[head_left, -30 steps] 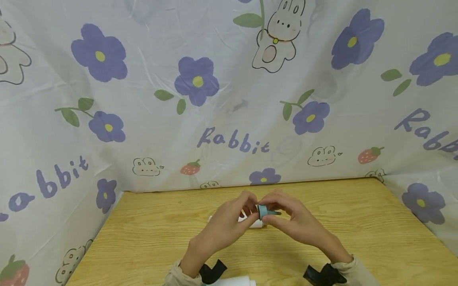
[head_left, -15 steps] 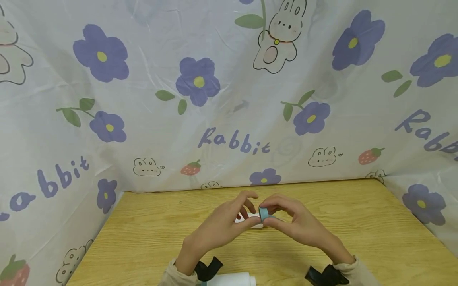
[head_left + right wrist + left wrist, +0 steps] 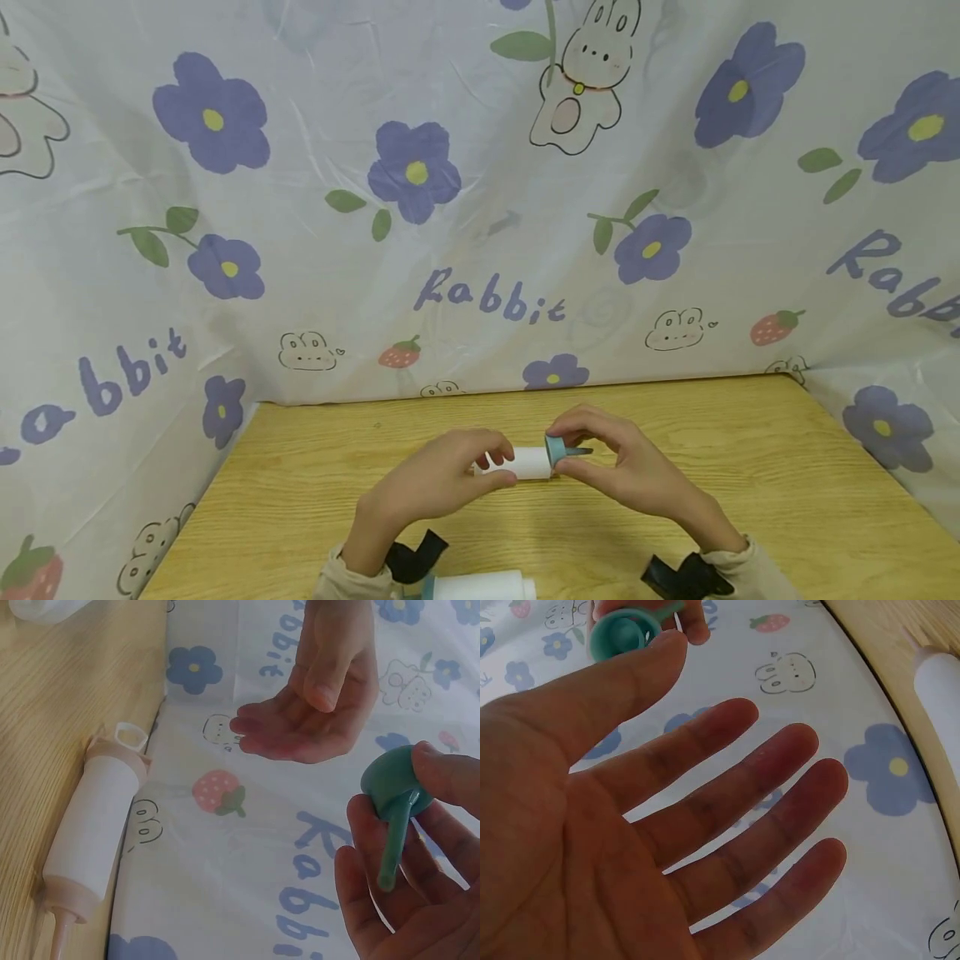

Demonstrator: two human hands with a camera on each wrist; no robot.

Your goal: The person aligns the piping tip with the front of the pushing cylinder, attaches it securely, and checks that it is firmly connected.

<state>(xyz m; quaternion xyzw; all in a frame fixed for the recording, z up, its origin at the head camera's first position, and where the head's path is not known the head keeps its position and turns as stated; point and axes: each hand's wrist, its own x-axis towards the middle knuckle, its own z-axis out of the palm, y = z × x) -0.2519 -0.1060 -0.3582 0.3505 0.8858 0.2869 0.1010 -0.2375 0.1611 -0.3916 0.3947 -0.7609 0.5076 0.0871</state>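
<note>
My right hand (image 3: 626, 462) pinches a teal cap with a thin spout (image 3: 556, 451) between thumb and fingers. In the right wrist view the cap (image 3: 391, 784) shows its rounded outside, its spout pointing down; the left wrist view looks into its hollow, round mouth (image 3: 626, 636). To its left hovers my left hand (image 3: 423, 479), apart from the cap, palm turned up with fingers spread and nothing in them. Beyond that hand a white cylinder (image 3: 531, 463) lies on the table, partly hidden by the fingers. Seen from the right wrist, a white cylinder (image 3: 94, 825) has beige ends and a narrow tip.
Near the front edge of the wooden table (image 3: 300, 500) lies another white cylinder (image 3: 483, 587) with a teal end, cut off by the frame. A white patterned curtain (image 3: 337, 250) stands behind the table and along its sides.
My left hand has let go of the cap and moved left and down, uncovering more of the white cylinder behind. The right hand stays nearly in place with the cap.
</note>
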